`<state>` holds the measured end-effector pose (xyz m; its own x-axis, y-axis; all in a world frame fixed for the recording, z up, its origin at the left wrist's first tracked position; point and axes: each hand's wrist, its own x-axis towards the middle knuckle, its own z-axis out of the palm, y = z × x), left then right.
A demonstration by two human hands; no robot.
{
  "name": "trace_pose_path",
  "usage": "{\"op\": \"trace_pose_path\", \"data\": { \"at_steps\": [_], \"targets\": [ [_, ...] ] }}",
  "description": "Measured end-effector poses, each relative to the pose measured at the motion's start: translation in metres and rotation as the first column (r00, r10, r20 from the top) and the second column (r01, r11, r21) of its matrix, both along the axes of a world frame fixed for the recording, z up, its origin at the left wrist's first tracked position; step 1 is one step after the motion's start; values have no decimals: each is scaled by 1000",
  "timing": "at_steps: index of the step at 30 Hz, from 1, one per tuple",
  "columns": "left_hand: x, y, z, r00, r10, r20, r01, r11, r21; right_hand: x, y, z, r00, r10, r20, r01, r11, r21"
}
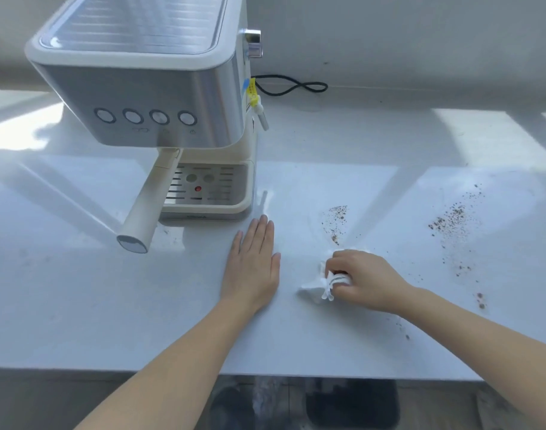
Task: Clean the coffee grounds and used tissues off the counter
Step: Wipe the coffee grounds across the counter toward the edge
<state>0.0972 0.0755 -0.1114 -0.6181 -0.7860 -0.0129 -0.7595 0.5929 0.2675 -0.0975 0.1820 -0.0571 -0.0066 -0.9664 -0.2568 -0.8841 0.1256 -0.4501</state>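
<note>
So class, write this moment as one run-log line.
left hand: flat on counter | right hand: gripping tissue | coffee grounds: remaining right | step: wiping

A crumpled white tissue [319, 285] lay on the white tabletop [79, 305], gripped in the right hand [363, 279]. Dark coffee grounds [336, 220] were scattered just beyond it. A second, wider scatter [451, 221] lay well to the right, trailing toward the front edge.
</note>
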Motion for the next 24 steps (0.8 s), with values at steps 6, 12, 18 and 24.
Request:
{"op": "trace_pose_path", "data": {
  "at_steps": [6, 12, 18, 24],
  "targets": [
    [0, -1, 0, 1000, -5, -21, 5, 1000, 8, -43, -59, 11, 890, -428, 155, 452, 788, -417],
    [0, -1, 1, 1000, -6, -22, 7, 1000, 21, -68, -120, -15, 879, -469, -81, 452, 876, -169],
    [0, -1, 3, 1000, -4, -7, 4, 1000, 22, -12, -78, -8, 971, -237, -40, 233, 967, -100],
    [-1, 1, 7, 1000, 2, -5, -2, 1000, 31, 1, 4, -8, 996, -45, -75, 43, 999, -24]
  ]
}}
